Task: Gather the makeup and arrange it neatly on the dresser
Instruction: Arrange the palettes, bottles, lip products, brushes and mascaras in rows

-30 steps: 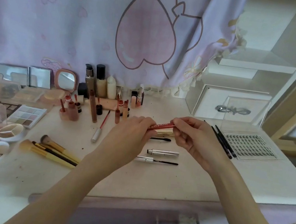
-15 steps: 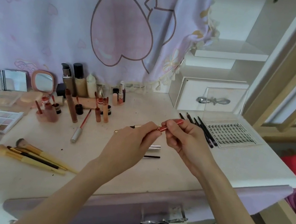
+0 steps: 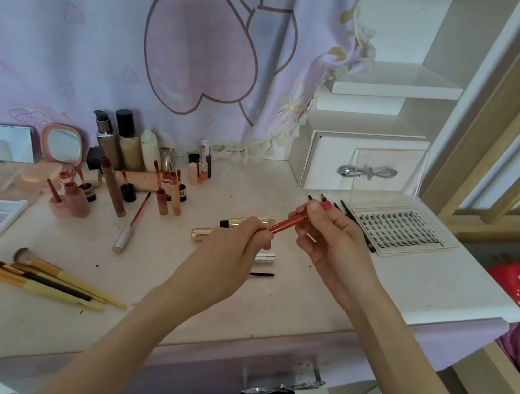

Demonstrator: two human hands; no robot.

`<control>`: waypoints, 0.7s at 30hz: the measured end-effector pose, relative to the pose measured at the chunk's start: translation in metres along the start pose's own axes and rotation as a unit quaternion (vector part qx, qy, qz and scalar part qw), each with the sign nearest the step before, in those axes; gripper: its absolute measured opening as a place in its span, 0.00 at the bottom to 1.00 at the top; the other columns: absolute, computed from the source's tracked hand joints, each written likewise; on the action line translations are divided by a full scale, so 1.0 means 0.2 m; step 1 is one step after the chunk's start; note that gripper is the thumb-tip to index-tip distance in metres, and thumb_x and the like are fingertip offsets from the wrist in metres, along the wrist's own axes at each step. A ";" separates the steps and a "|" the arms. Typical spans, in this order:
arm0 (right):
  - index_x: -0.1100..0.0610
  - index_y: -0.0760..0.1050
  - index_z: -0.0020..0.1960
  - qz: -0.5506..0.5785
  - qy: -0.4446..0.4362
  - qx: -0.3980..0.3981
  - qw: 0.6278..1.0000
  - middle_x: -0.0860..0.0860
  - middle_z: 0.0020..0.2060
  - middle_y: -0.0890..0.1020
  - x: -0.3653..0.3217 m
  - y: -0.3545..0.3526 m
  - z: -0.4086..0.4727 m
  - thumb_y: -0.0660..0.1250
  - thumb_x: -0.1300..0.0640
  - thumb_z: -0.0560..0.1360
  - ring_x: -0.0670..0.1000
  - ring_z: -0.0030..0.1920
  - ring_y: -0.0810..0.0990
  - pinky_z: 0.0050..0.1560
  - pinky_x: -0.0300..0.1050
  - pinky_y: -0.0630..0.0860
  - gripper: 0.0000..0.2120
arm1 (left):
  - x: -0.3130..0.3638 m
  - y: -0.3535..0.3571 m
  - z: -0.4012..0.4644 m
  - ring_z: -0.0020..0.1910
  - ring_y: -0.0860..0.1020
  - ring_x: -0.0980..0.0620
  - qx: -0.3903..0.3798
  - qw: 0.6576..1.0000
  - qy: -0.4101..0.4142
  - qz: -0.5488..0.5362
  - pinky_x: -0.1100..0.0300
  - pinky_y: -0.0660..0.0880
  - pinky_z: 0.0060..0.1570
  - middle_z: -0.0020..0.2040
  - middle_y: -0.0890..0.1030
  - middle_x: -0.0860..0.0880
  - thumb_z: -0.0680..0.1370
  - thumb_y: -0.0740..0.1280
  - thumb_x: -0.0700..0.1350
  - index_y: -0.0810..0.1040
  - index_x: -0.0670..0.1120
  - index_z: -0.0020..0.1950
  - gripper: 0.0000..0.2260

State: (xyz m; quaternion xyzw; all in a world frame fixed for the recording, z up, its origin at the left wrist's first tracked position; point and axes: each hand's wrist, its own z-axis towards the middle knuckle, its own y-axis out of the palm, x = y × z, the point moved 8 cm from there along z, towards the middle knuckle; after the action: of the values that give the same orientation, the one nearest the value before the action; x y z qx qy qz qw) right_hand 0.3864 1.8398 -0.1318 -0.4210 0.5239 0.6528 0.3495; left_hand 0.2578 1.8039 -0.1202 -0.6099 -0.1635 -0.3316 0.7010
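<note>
While both hands (image 3: 283, 234) still grip the red pencil (image 3: 296, 219) — it tilts steeper.

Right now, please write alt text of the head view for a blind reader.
Both hands, left hand and right hand, hold a red pencil above a dresser with scattered makeup; brushes lie at left.

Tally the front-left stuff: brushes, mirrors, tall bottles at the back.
Brushes: 3
Mirrors: 3
Tall bottles: 3
Total: 9
</note>
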 end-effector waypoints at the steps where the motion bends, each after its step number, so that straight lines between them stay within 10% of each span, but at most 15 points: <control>1: 0.62 0.75 0.42 0.010 -0.001 0.002 1.000 0.51 0.34 0.80 0.01 0.00 0.01 0.61 0.59 0.77 0.46 0.32 0.71 0.33 0.37 0.67 0.09 | 0.01 0.00 0.00 0.26 0.68 0.58 0.001 1.000 0.002 0.009 0.65 0.64 0.29 0.28 0.68 0.56 0.82 0.53 0.49 0.70 0.50 0.46 0.09; 21: 0.61 0.73 0.35 0.051 0.032 0.148 0.987 0.53 0.28 0.78 0.13 0.00 0.09 0.59 0.57 0.80 0.46 0.26 0.68 0.28 0.36 0.68 0.17 | 0.01 0.04 0.05 0.31 0.68 0.55 0.019 0.995 -0.053 0.081 0.57 0.60 0.31 0.33 0.69 0.55 0.82 0.48 0.52 0.69 0.48 0.48 0.13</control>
State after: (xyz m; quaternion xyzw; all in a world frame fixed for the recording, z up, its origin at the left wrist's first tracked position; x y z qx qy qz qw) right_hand 0.3727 1.8581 -0.1550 -0.3578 0.6467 0.5710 0.3573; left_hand 0.2663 1.8140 -0.1235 -0.6247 -0.1562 -0.2378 0.7272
